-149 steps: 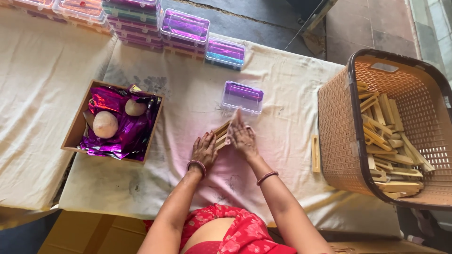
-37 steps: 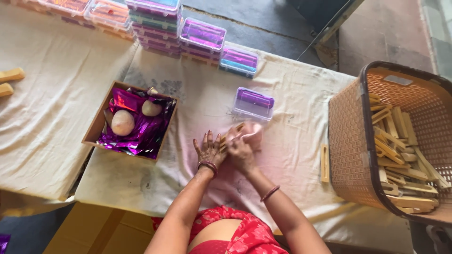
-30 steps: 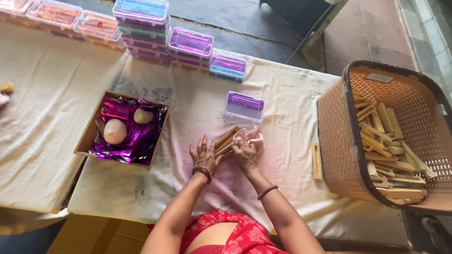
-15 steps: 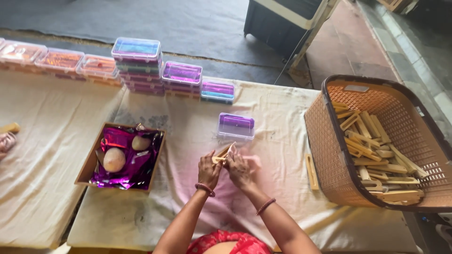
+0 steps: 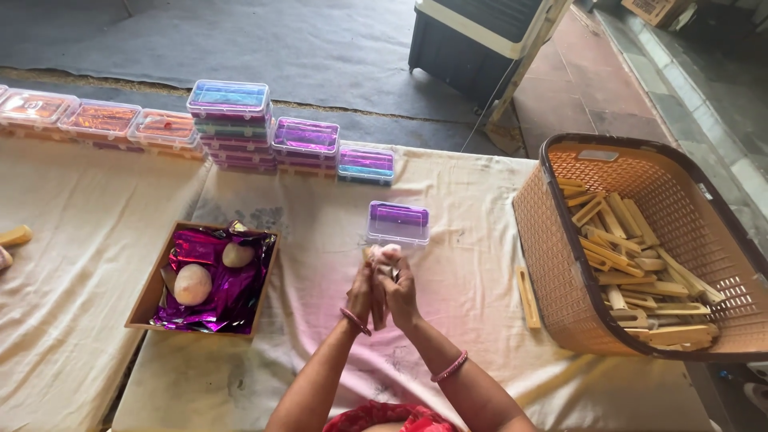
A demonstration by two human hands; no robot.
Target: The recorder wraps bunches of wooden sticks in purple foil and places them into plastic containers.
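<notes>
The left hand [image 5: 361,293] and the right hand [image 5: 399,290] were pressed together over the cloth-covered bench [image 5: 472,240], palms facing each other and clamped on a small bundle of wooden sticks [image 5: 379,298] that stood roughly upright between them. A pale, pinkish tip of the bundle showed just above the fingertips; what it was could not be made out. Each wrist carried a thin bangle.

Just beyond the hands, close to the fingertips, lay a small clear plastic box with a purple lid [image 5: 398,222]. Farther off in the same direction ran a row of similar lidded boxes [image 5: 306,144], some stacked, in purple, blue and orange tints.

To the left of the hands sat a shallow cardboard tray [image 5: 149,292] lined with shiny magenta foil [image 5: 232,296], and on the foil rested two pale rounded lumps [image 5: 193,284], one larger than the other.

To the right of the hands a single wooden stick [image 5: 527,297] lay flat on the cloth, beside the wall of a large orange plastic basket [image 5: 552,248]. The basket was tilted toward the person and held a loose heap of the same wooden pieces [image 5: 632,264].
</notes>
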